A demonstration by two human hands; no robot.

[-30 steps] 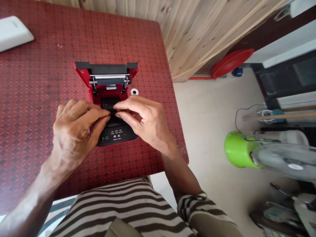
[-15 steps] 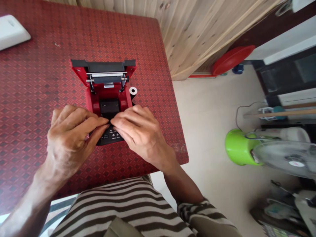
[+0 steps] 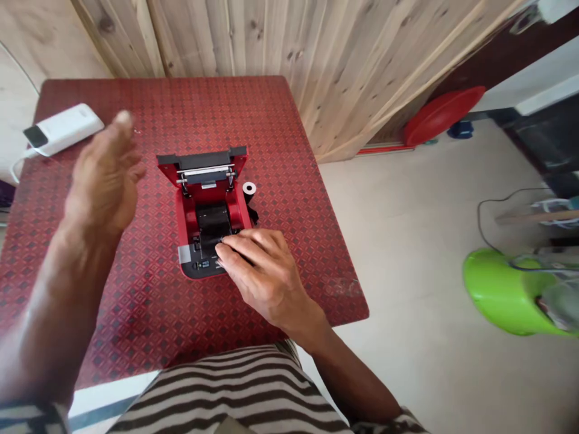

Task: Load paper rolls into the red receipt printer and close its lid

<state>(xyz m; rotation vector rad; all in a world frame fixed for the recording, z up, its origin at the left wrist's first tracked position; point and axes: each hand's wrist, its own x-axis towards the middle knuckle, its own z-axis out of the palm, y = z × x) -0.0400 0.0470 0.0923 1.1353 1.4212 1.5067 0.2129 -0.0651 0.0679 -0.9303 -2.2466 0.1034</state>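
Observation:
A small red and black printer (image 3: 182,220) stands on the table with its lid (image 3: 205,161) raised. Inside lies a roll of black film or paper (image 3: 212,216), its loose end drawn forward over the front panel. The fingertips of my right hand (image 3: 266,274) are closed on the right side of that loose end; the exact grip is partly hidden. My left hand (image 3: 104,175), a little blurred, is in the air left of the printer, empty, fingers loosely apart. A small black-and-white roll (image 3: 249,189) stands by the printer's right side.
A white power bank (image 3: 70,128) with a cable lies at the table's far left. The red patterned table (image 3: 298,259) meets a wooden wall (image 3: 253,42) at the back. On the floor to the right are a green bucket-like object (image 3: 502,292) and a red basin (image 3: 443,114).
My left hand has let go of the black strip and moved up and left. My right hand stays at the strip. The view has shifted, showing more of the table's far side.

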